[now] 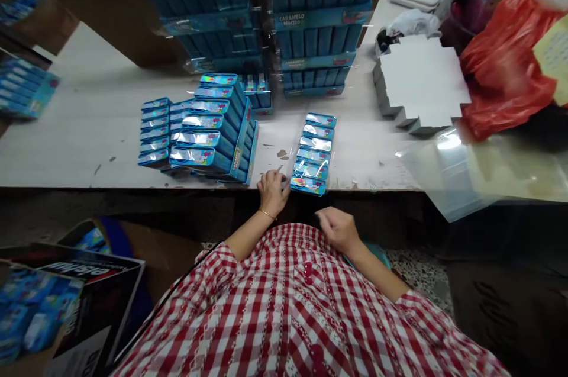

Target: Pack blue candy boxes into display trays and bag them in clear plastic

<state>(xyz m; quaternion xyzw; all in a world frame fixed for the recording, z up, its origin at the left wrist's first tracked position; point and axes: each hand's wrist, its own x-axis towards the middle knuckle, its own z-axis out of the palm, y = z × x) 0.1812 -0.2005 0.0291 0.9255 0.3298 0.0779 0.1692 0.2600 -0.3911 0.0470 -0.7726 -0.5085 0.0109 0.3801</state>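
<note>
A row of several small blue packs [314,155] in clear film lies on the white table near its front edge. Close to its lower left corner is my left hand [273,192], at the table edge with its fingers curled; whether they hold anything is hidden. My right hand [338,228] hangs just off the edge, below and right of the row, fingers folded in; what they may hold is too small to make out. Left of my left hand stand stacked blue packs [202,131] in a blue display box [242,146].
Tall stacks of wrapped blue boxes [315,19] rise at the back of the table [106,146]. To the right are flat white cut-out cards [421,81], a red plastic bag [510,63] and clear sheets [501,158]. Open cartons [155,258] with blue packs stand at lower left.
</note>
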